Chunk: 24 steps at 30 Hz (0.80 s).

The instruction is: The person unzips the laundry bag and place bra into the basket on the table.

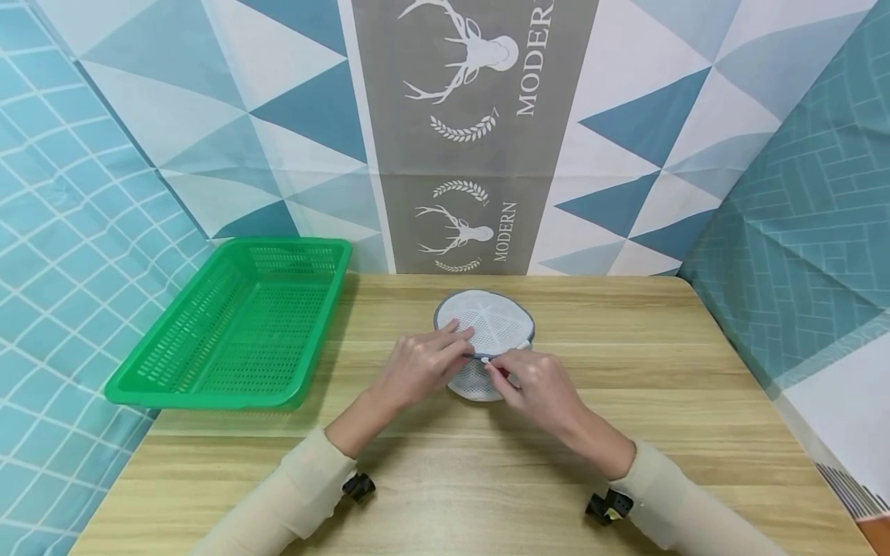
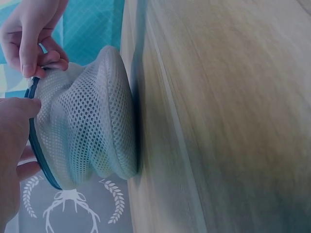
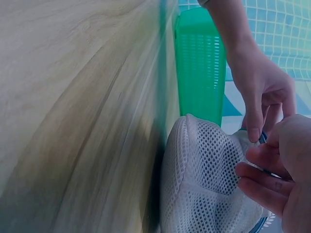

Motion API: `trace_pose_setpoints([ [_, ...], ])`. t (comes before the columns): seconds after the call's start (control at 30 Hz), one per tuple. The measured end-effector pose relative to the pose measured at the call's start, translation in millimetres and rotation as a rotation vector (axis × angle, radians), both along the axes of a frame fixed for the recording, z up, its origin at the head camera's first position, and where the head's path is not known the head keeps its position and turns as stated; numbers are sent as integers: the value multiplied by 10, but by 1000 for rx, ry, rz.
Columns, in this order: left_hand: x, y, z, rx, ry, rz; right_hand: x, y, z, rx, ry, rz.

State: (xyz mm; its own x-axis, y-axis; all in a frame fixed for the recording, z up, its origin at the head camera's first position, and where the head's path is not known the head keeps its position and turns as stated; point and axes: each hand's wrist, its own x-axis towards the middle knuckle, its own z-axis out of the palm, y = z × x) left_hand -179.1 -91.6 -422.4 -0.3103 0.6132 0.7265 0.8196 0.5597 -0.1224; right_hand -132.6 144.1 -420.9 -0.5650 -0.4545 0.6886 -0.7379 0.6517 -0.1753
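A white mesh laundry bag (image 1: 490, 318) with a dark blue zipper round its top edge stands on the table. Its side looks rumpled in the left wrist view, where the mesh wall (image 2: 87, 119) bulges above the base. My left hand (image 1: 426, 361) pinches the zippered edge at the front left, some fingers lying over the lid. Close beside it, my right hand (image 1: 542, 384) pinches the small white zipper pull (image 1: 485, 360) at the front edge. The right wrist view has the left thumb (image 3: 253, 124) against the rim, near the right fingers. The mesh hides whatever may be inside.
A green plastic basket (image 1: 306, 363) with perforated sides stands on the left of the wooden table (image 1: 431, 479). Behind the table hangs a patterned cloth (image 1: 480, 170) with deer prints. Tiled-pattern cloths flank both sides.
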Motion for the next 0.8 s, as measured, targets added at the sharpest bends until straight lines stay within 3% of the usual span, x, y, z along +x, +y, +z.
trace_pose_setpoints([
  [0.8, 16, -45, -26, -8, -58, 4, 11, 44, -51, -22, -34, 0],
])
